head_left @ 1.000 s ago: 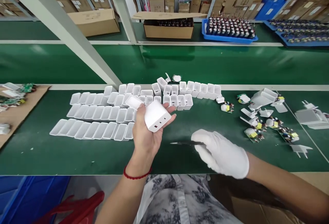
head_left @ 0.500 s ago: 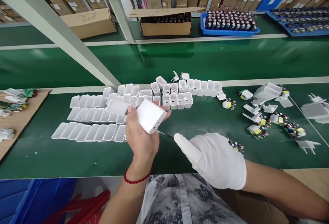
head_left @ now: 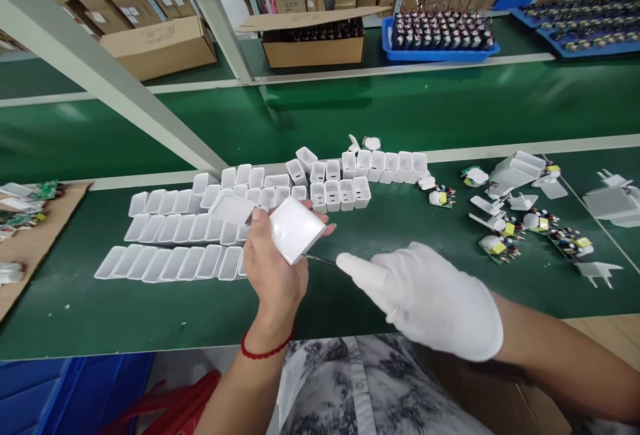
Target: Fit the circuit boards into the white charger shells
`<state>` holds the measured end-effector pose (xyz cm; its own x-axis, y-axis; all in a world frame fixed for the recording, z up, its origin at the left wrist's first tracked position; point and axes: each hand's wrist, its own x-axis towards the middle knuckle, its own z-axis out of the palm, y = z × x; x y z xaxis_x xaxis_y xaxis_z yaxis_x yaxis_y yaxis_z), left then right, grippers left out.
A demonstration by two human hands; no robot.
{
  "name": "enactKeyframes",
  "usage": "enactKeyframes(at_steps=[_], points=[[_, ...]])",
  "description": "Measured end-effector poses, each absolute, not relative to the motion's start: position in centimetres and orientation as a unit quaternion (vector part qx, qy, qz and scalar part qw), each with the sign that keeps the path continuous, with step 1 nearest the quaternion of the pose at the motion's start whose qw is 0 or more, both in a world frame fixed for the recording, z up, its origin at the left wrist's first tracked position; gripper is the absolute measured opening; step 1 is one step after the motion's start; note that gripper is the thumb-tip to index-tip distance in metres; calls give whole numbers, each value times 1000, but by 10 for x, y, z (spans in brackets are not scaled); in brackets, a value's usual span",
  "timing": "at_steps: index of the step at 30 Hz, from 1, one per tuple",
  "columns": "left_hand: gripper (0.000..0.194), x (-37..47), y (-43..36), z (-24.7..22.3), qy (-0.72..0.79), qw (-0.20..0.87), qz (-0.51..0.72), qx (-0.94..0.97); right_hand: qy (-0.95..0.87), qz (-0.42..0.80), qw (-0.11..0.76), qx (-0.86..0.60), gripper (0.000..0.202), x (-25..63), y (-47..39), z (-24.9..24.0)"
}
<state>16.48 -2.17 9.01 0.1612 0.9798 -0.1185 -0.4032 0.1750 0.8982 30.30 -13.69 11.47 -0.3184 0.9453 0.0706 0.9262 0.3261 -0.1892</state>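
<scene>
My bare left hand [head_left: 275, 268], a red cord round its wrist, grips a white charger housing [head_left: 296, 228] in its closed fingers. A flat white rounded piece [head_left: 233, 210] shows beside the thumb; I cannot tell whether it is attached to the housing. My right hand [head_left: 425, 298], in a white glove, is closed on a thin dark rod-like tool [head_left: 323, 260]. The tool's far end meets the housing's lower edge, where its tip is hidden. Behind my left hand stand rows of open white housings [head_left: 173, 263].
On the right lie circuit boards [head_left: 500, 246], plug pieces [head_left: 597, 272] and stacked housings [head_left: 517, 174]. A brown board with parts [head_left: 50, 235] is at left. A slanted metal post [head_left: 125, 82] crosses the left side. Beyond stand a cardboard box [head_left: 315, 52] and a blue tray [head_left: 440, 54].
The housing has turned in my left hand, so the face with small ports no longer shows. My gloved hand has shifted slightly right, the tool still at the lower edge.
</scene>
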Motion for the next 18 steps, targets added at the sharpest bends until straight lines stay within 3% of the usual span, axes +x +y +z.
enactKeyframes(at_steps=[3, 5, 8, 13, 15, 18], points=[[42, 164, -19, 90, 377, 690, 495, 369, -820, 173, 168, -519, 30, 320, -139, 115], [40, 165, -17, 91, 374, 697, 490, 366, -812, 137, 187, -535, 34, 323, -144, 113], [40, 168, -16, 93, 379, 696, 488, 365, -795, 44, 107, -596, 35, 320, -151, 106], [41, 169, -17, 88, 362, 684, 486, 406, -760, 13, -70, -646, 48, 339, -146, 58], [39, 169, -18, 81, 335, 699, 463, 431, -741, 24, -101, -663, 42, 359, -138, 37], [55, 173, -22, 68, 310, 729, 394, 467, -729, 31, -97, -677, 25, 386, -132, 27]])
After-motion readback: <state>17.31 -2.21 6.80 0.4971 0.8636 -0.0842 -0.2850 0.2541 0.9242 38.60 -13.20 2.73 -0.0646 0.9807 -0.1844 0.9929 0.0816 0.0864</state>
